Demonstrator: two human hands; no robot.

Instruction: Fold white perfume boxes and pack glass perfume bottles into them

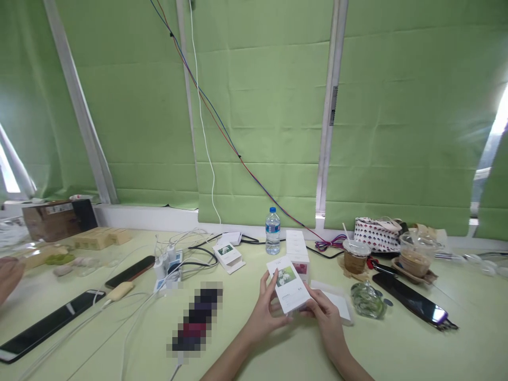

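Observation:
Both hands hold one small white box (289, 288) with a green flower picture, tilted above the table. My left hand (266, 307) grips its left side, fingers bent round the edge. At its lower right corner, my right hand (324, 316) has its fingers closed on the box. Just behind stands a row of white boxes (297, 244) with a pink-printed front. A white open tray or lid (339, 304) lies beyond my right hand. Farther left, an open white box (229, 256) with a similar flower picture rests on the table.
A water bottle (272, 233) stands behind the boxes. Right are a drink cup (355, 256), a glass container (368, 300) and a black phone (410, 297). Left are a power strip (169, 272), cables and a tablet (51, 323). Another person's hand (8, 276) shows at the left edge.

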